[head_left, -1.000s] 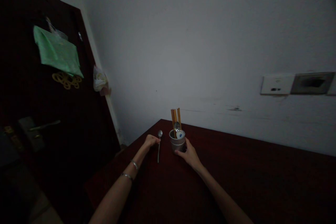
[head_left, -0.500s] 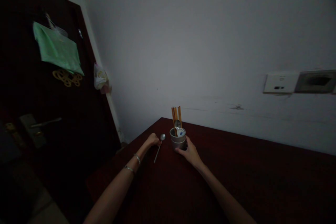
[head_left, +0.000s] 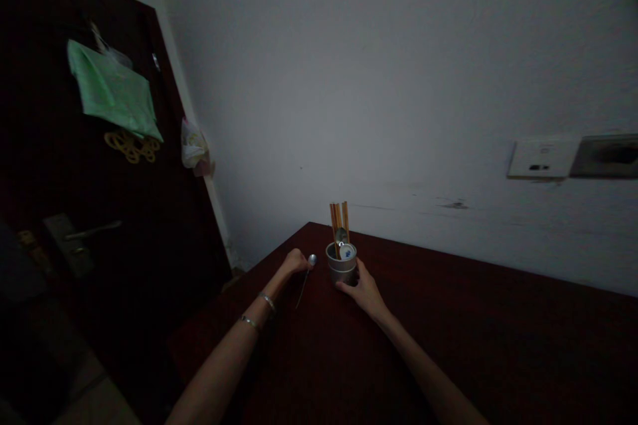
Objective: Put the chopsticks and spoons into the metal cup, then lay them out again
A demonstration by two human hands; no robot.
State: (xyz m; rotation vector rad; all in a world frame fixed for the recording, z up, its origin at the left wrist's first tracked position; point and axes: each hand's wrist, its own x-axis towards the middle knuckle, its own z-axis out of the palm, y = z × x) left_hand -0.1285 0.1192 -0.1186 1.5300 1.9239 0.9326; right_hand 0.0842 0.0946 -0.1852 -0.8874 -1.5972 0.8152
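A long-handled metal spoon (head_left: 303, 287) slants over the dark red table, its bowl pointing away from me. My left hand (head_left: 296, 261) is closed, with its fingertips pinching the spoon just below the bowl. To the right stands a grey metal cup (head_left: 341, 271), upright on the table. My right hand (head_left: 365, 289) wraps round the cup's right and near side, thumb in front. Several wooden chopsticks (head_left: 339, 216) rise from the cup. A metal spoon (head_left: 341, 236) and a white spoon with a blue mark (head_left: 347, 252) also stand inside it.
The dark red table (head_left: 448, 319) meets a pale wall (head_left: 373, 80) at the back. A dark door (head_left: 164, 199) with a lever handle (head_left: 94, 230) is on the left, hung with a green cloth (head_left: 117, 89). Wall sockets (head_left: 543, 158) are at the right.
The whole view has shifted slightly, so everything appears a little further right. Both hands keep their places on the spoon and the cup.
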